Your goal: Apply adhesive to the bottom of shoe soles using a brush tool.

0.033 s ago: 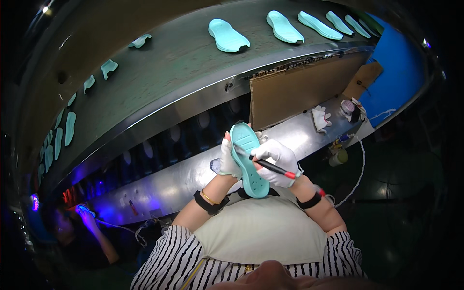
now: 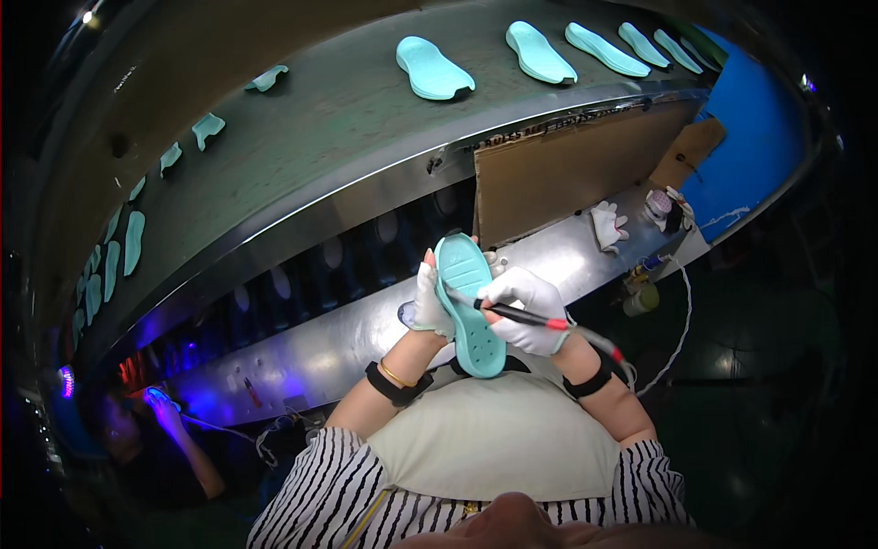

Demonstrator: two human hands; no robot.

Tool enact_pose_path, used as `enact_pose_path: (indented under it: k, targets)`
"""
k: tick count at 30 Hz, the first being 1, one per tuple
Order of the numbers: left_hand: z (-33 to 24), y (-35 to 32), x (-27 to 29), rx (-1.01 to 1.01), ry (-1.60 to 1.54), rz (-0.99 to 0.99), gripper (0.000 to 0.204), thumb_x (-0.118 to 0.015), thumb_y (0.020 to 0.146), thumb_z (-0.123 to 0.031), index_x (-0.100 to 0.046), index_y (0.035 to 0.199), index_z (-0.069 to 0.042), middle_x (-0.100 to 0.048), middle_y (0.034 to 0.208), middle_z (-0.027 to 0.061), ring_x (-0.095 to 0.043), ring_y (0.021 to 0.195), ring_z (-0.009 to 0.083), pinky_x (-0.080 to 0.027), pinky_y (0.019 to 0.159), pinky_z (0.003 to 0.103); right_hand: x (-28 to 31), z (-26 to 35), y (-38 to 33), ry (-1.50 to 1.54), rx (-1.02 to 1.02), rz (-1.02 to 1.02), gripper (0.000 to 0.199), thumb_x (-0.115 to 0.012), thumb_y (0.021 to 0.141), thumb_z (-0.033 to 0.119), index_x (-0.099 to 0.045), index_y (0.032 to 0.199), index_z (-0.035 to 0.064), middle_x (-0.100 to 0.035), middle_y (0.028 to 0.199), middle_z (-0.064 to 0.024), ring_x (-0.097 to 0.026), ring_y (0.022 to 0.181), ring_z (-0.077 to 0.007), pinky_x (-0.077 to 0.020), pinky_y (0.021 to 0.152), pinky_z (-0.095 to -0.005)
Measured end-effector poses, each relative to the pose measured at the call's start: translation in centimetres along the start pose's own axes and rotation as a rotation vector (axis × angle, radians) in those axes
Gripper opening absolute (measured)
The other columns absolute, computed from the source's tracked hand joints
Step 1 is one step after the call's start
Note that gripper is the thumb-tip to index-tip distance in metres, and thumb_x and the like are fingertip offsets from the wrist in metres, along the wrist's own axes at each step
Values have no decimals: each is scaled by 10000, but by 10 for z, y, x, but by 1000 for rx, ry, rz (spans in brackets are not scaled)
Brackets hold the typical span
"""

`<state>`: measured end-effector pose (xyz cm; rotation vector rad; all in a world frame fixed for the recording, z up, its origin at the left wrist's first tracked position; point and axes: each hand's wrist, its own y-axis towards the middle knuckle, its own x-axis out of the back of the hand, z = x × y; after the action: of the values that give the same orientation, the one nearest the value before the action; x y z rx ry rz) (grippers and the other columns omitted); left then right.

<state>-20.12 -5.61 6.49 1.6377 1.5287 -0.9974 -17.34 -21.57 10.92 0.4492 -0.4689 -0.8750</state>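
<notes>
Along the far left, loose soles [image 2: 133, 242] in turquoise lie on the conveyor belt [image 2: 302, 146]; others rest in a spaced row toward the far right. At near left, a co-worker's hand [image 2: 165, 410], lit purple-blue, has hold of something too small to name. Below the belt, a dark recess [image 2: 352, 229] holds rounded shapes with pale ovals – too dim to identify.

The left hand [image 2: 432, 306], in a white glove with bare fingertips, curls firmly around the left side of a turquoise sole [image 2: 473, 334]. The sole slants between both hands, its ridged, black-tipped end far over the metal ledge [image 2: 366, 339], its holed end near the person's apron [image 2: 498, 439]. The right hand [image 2: 530, 311], also gloved, pinches a black-and-red tool [image 2: 517, 315]; the tool's tip points left, at the sole's inner left edge – contact cannot be told.

Farther right, a jar [image 2: 643, 300] sits by the ledge, its contents unclear. Beyond it lie a white glove [image 2: 606, 226] and a pinkish roundish item [image 2: 657, 205], beside a blue panel [image 2: 750, 137].
</notes>
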Motion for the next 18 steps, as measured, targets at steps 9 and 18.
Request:
enact_pose_path:
  k: [9,18]
  targets:
    - [0,-13,3,202,-34,-52,937,-326,746,-783,-384,1322,-46,-474,1280,180,-509,1132,314,-460,901,475,-2,-8,-28,24,-158,36,166,-667,724,-46,-604,846,48,-600,862,-59,-597,785,-124,-478,733,-241]
    - [43,-41,29,142,171,-63,882,-459,726,-730,-380,1297,-63,-530,1187,105,-542,1075,246,-447,937,391,12,-11,-42,114,-317,-41,92,-657,776,-10,-600,841,17,-625,886,-60,-583,821,-95,-481,739,-248]
